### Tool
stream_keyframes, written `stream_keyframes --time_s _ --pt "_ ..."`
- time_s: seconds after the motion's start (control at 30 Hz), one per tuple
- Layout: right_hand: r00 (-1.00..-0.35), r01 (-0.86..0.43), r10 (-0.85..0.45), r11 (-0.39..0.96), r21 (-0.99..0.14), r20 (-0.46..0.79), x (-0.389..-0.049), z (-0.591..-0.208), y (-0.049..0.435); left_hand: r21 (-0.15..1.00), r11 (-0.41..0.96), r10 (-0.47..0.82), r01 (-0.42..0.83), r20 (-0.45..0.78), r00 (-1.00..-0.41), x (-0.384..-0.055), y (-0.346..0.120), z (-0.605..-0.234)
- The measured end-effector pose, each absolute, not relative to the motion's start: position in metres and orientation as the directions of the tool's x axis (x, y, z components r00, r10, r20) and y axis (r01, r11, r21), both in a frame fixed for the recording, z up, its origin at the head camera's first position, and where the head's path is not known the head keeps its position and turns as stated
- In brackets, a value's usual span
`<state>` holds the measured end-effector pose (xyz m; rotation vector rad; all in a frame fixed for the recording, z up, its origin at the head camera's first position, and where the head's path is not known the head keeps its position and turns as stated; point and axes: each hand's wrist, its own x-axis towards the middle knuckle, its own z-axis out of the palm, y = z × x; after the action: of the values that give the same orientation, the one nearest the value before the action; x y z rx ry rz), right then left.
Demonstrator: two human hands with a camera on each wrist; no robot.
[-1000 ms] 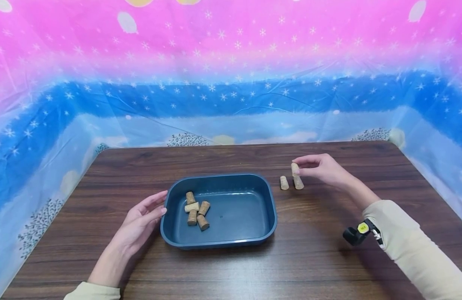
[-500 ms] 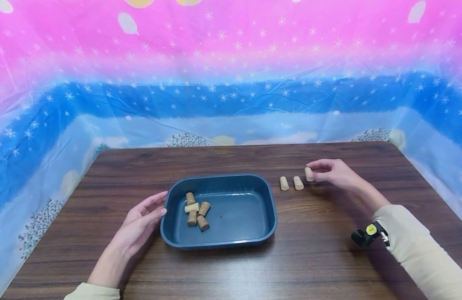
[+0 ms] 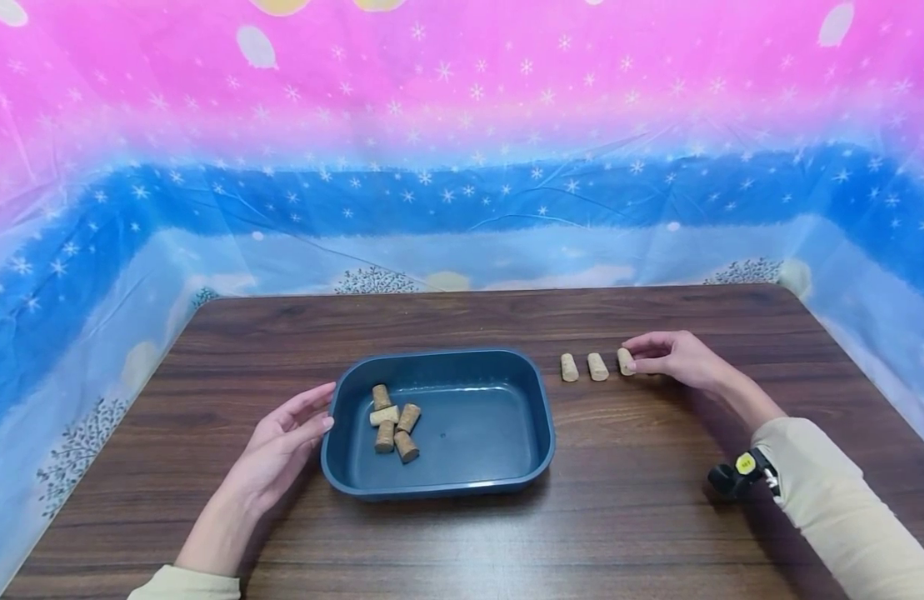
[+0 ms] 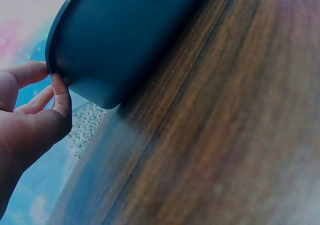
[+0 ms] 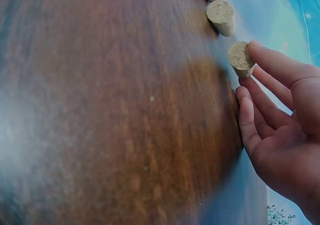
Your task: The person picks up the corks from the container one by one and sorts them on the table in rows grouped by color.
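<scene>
My right hand (image 3: 675, 357) pinches a pale tapered cork (image 3: 625, 362) between thumb and fingers, upright and close over the table. In the right wrist view the cork's round end (image 5: 241, 57) shows at the fingertips. To its left, a middle cork (image 3: 597, 367) and an end cork (image 3: 569, 367) stand upright in a row with it. My left hand (image 3: 277, 450) touches the left side of a dark blue plastic tub (image 3: 439, 490), fingertips at the rim with the thumb apart from them. Several corks, among them a pale one lying sideways (image 3: 384, 415), are in the tub's left half.
The dark wood-grain table (image 3: 462, 550) carries the tub near its middle. A printed pink and blue cloth (image 3: 462, 192) hangs around its back and sides. A black wrist camera (image 3: 731, 477) sticks out from the right sleeve.
My right hand has moved the held cork from over the middle cork to the right, then lowered it beside that one. The left hand and the tub have stayed put.
</scene>
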<state>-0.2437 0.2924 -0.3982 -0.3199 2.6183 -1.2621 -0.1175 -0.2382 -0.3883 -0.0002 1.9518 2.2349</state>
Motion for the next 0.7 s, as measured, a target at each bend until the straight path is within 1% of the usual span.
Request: stream_keyframes --time_s 0.37,0.7 --pt "-0.944 -0.078 -0.31 0.546 -0.834 -0.115 -0.2408 -0.4026 0.293 0.983 -0.129 0.132 -0.128 -0.111 -0.985 -0.1177 -0.2378 -0.3875" --pt "-0.939 -0.09 -0.325 0.541 -0.836 -0.11 -0.2386 -0.4013 0.2928 0.979 -0.156 0.132 -0.13 -0.109 -0.985 -0.1177 -0.2377 -0.3878"
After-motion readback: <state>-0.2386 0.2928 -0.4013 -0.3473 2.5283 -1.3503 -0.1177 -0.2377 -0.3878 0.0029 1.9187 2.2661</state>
